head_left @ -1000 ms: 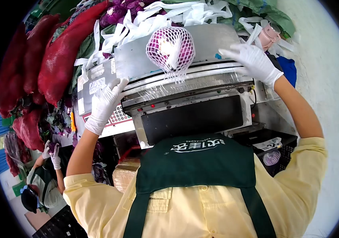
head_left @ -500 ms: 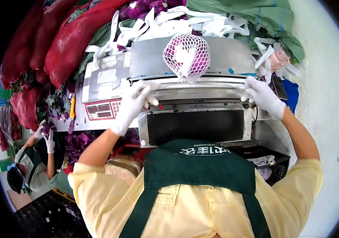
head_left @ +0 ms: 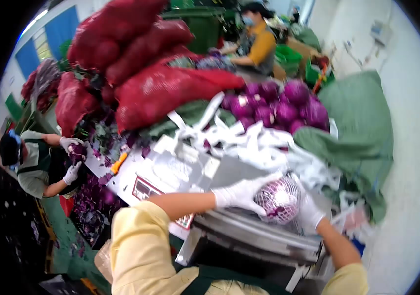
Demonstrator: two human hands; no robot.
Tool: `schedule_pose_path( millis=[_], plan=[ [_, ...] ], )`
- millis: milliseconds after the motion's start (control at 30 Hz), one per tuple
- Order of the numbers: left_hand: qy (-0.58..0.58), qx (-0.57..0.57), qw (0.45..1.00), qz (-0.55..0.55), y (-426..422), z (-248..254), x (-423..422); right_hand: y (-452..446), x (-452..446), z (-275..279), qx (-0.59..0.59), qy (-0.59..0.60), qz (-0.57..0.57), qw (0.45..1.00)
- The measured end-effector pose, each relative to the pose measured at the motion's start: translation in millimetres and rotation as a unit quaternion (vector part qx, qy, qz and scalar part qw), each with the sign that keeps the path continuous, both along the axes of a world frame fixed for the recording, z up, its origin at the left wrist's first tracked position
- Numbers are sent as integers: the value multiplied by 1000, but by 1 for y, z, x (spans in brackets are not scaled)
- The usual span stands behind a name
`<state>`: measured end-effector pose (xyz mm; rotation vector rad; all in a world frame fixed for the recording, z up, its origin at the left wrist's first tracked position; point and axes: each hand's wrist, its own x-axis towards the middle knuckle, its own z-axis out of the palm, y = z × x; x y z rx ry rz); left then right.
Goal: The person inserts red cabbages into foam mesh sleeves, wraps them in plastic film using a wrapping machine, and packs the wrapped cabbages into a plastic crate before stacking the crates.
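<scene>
A purple cabbage in white foam netting [head_left: 278, 200] is held between both hands above the metal wrapping machine [head_left: 261, 233]. My left hand [head_left: 244, 194], in a white glove, is closed round its left side. On its right side, my right hand [head_left: 308, 206], also gloved, is pressed against it. White netting strips [head_left: 254, 145] lie just behind the machine, and a scale [head_left: 178, 167] stands to its left.
Purple cabbages [head_left: 286, 108] are piled behind the strips, beside a green sack [head_left: 362, 128]. Red mesh sacks [head_left: 161, 93] lie at the back left. A co-worker [head_left: 38, 157] holds a cabbage at the left; another person [head_left: 256, 44] stands at the back. An orange-handled knife [head_left: 119, 162] lies near the scale.
Both hands have left the machine's front edge and closed round the netted cabbage, which sat on top of the machine before. The view has tilted up, showing more of the room.
</scene>
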<state>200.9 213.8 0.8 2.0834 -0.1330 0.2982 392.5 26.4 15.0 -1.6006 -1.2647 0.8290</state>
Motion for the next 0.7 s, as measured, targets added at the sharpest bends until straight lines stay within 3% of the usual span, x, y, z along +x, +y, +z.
schedule_pose_path(
  millis=[33, 100, 133, 167, 200, 267, 333, 400, 433, 467, 533, 600, 667, 700],
  plan=[
    [56, -2, 998, 28, 3, 6, 5, -1, 2, -8, 71, -72, 16, 995],
    [87, -260, 961, 35, -4, -3, 23, 2, 3, -9, 154, -144, 34, 977],
    [83, -406, 910, 6, -12, 0, 25, -3, -1, 3, 82, -60, 49, 994],
    [150, -412, 899, 21, -15, 5, 22, -8, -2, 8, 8, 22, 64, 998],
    [216, -418, 882, 36, -20, 13, 17, -32, -20, 29, -11, 6, 93, 996],
    [261, -478, 833, -96, -65, 51, -27, -74, -53, 56, -54, 1, 135, 989],
    [457, -534, 687, -184, -91, 44, -58, -106, -77, 48, -91, 40, 108, 989],
    [491, -621, 577, -199, -117, 55, -74, -137, -93, 31, -123, 96, 42, 987],
    [446, -703, 536, -141, -149, 13, -101, -164, -109, 18, -131, 127, 3, 983],
    [452, -726, 507, -101, -164, 9, -111, -180, -117, 9, -135, 148, -31, 979],
    [416, -677, 591, -138, -173, -44, -127, -206, -136, -7, -141, 182, -86, 969],
    [454, -737, 499, -34, -184, -5, -131, -222, -146, -18, -140, 197, -130, 962],
    [356, -882, 290, -108, -179, -74, -156, -240, -158, -27, -135, 206, -154, 957],
    [354, -772, 523, -72, -173, -55, -158, -244, -160, -29, -134, 209, -166, 954]
  ],
)
